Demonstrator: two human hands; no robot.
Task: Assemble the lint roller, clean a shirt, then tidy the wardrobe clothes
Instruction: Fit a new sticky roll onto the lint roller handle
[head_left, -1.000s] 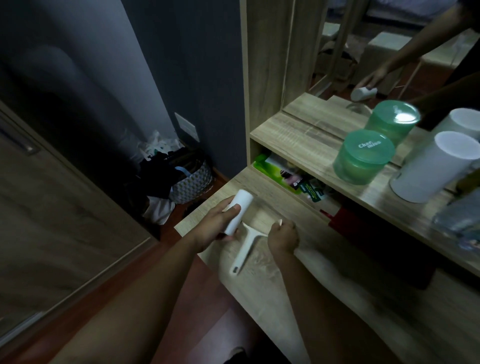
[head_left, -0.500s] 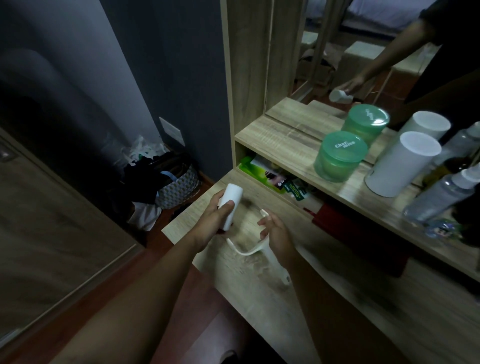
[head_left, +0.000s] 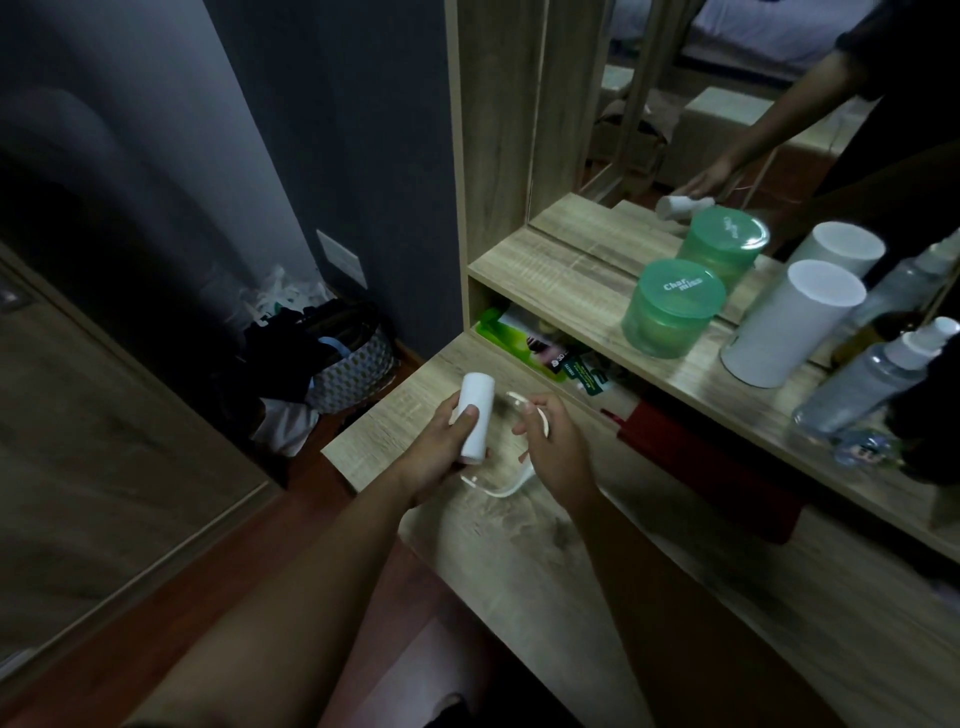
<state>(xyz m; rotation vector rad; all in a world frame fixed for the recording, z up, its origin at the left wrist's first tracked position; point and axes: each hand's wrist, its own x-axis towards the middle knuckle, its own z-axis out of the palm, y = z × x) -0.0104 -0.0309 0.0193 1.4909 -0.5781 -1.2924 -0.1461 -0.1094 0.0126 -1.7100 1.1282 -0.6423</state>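
White smooth cylindrical lint roll (head_left: 475, 415) sits tilted above the left end of the pale wood-grain laminate desk (head_left: 519, 551). Left hand (head_left: 434, 452) is wrapped around its lower half, thumb across the front. Thin curved white plastic roller handle (head_left: 506, 490), blurred, is gripped in right hand (head_left: 558, 452) just beside the roll. The parts are apart and not joined. I judge assembly barely under way. Shirt cleaning and wardrobe tidying are both still left, and no shirt is identifiable. The roll looks matte and rigid. On the wooden shelf (head_left: 545, 260) above are a translucent green lidded plastic tub (head_left: 672, 312), a tall white matte cylinder (head_left: 789, 322) and a clear spray bottle (head_left: 872, 379). On the floor is a woven basket (head_left: 358, 371) stuffed with dark clothes.
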